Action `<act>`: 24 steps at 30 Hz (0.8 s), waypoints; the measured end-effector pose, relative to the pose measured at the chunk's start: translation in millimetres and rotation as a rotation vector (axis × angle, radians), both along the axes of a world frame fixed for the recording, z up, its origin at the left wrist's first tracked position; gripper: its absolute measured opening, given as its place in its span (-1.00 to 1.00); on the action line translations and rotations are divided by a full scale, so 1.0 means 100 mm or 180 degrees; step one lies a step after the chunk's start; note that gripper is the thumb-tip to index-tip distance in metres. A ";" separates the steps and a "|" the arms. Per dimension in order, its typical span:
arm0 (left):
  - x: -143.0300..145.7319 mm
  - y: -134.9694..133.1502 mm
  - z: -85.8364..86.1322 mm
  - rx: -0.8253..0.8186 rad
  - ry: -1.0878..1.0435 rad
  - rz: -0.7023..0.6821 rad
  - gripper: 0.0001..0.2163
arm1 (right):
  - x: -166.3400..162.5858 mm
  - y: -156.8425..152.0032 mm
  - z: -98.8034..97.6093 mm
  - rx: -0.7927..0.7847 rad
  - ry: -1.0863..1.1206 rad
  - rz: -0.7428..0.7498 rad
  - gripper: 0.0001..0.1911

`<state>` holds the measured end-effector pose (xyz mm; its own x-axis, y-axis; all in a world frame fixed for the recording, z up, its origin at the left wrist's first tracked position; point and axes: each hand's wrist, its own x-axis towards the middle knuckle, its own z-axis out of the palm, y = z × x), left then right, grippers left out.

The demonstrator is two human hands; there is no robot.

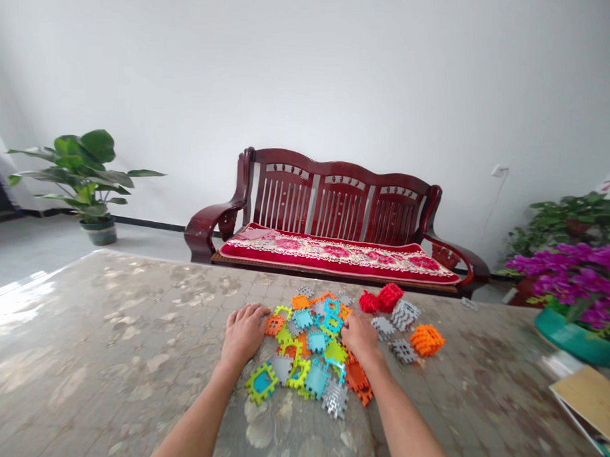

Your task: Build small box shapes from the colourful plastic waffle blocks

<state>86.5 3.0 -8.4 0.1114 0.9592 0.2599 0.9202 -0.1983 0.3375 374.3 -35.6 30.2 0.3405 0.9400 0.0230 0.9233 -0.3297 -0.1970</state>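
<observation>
A loose pile of flat interlocking plastic building tiles (318, 341) in blue, lime, orange and grey lies on the table. My left hand (245, 328) rests palm down at the pile's left edge, fingers extended, its tips by an orange window tile (274, 325). At the right edge my right hand (360, 335) has its fingers curled, close to an orange tile (345, 312); whatever is in them is hidden. Right of that hand stand stacked red tiles (390, 297), stacked grey tiles (405, 315) and an orange stack (428, 340). A grey window tile (404, 351) lies beside the orange stack.
The table (145, 356) wears a patterned cover. A teal planter (576, 338) with purple flowers and a cardboard-coloured book or box (589, 398) stand at the right. Behind the table is a dark red wooden bench (340, 206); a potted plant (99, 232) stands far left.
</observation>
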 end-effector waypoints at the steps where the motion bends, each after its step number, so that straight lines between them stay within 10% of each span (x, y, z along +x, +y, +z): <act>1: 0.00 0.00 0.00 0.0010 -0.0005 0.0000 -0.70 | 0.01 0.00 -0.01 0.0034 -0.0008 0.0011 -0.78; 24: 0.00 -0.01 0.04 0.0054 0.0014 -0.0056 -0.70 | 0.93 -0.46 -0.41 0.1310 0.1363 -0.0248 -0.57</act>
